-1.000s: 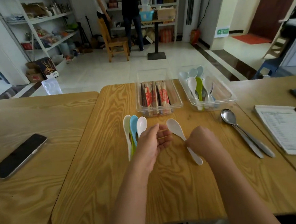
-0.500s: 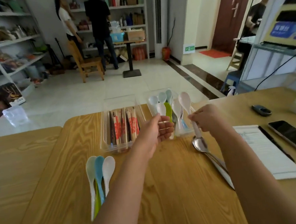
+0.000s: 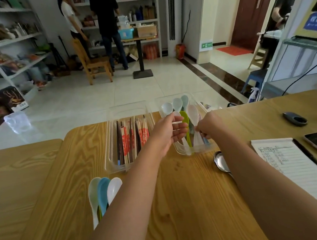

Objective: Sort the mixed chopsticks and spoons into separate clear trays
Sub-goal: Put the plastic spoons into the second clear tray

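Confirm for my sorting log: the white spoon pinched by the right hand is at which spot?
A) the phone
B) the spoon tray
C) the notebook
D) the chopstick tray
B: the right hand pinches the white spoon by its handle in the spoon tray, beside the green spoon.

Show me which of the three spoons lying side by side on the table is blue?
The middle spoon: its bowl is blue, while the left spoon and the right spoon beside it are whitish.

Right hand [image 3: 208, 126] carried white spoon [image 3: 193, 112] off table into spoon tray [image 3: 184, 152]; left hand [image 3: 170, 130] followed.
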